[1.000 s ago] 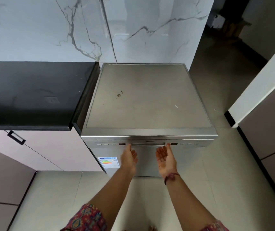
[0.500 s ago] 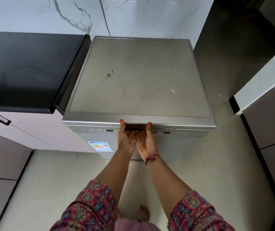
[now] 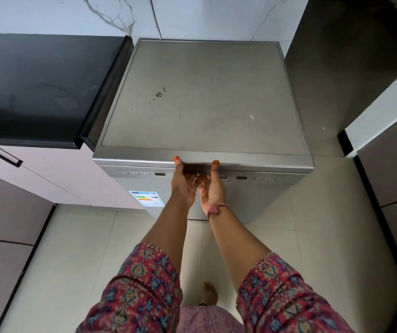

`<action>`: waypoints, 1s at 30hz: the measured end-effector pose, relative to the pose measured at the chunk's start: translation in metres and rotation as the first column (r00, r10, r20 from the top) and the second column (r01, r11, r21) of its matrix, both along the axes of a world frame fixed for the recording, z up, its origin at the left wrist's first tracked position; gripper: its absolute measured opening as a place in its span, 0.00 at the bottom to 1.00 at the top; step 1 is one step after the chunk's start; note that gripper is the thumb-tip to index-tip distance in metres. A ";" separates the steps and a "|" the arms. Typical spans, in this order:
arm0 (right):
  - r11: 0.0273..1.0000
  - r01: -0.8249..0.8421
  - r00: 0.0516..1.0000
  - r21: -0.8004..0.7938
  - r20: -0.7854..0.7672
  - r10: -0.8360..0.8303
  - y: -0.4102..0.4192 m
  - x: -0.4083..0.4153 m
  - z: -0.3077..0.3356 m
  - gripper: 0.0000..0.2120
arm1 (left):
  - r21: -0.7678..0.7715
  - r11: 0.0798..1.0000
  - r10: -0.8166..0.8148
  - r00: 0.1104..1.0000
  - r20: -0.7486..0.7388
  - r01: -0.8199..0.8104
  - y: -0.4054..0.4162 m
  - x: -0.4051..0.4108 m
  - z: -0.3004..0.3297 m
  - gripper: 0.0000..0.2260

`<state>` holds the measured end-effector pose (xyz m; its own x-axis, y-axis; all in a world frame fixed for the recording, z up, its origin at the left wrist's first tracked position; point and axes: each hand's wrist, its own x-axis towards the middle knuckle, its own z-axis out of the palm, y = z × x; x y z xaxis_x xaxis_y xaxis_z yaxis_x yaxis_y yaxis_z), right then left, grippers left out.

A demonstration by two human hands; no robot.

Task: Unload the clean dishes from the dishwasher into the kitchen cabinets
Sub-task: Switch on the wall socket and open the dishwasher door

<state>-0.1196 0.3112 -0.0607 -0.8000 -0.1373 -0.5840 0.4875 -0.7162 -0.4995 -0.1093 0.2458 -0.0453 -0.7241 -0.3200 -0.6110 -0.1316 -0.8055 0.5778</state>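
Left hand [image 3: 183,186]: palm up, fingers hooked into the door handle recess [image 3: 196,168], thumb on the top lip; curled around the handle edge. Right hand [image 3: 211,188]: same hold, just beside the left, touching it; thread band [image 3: 215,209] at the wrist. Dishwasher [image 3: 202,97]: I see it directly ahead, silver, door shut, small stain on top, energy label [image 3: 147,199] on its front. Black counter [image 3: 36,87]: adjoining on the left. Tiled floor [image 3: 312,236]: below. No dishes visible to me.
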 end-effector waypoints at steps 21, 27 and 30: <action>0.963 0.087 0.974 0.256 0.182 -0.136 0.027 0.171 -0.031 0.25 | 0.195 0.973 -0.138 0.989 0.054 0.125 0.021 0.175 -0.036 0.24; 0.813 -0.002 0.924 0.583 0.312 -0.222 0.046 0.258 -0.041 0.30 | -0.301 0.606 -0.512 0.651 0.561 0.736 0.008 0.272 -0.047 0.17; 0.335 -0.283 0.919 0.899 0.354 -0.173 0.053 0.271 -0.037 0.48 | -0.687 0.041 -0.359 0.652 0.667 0.725 -0.014 0.287 -0.044 0.13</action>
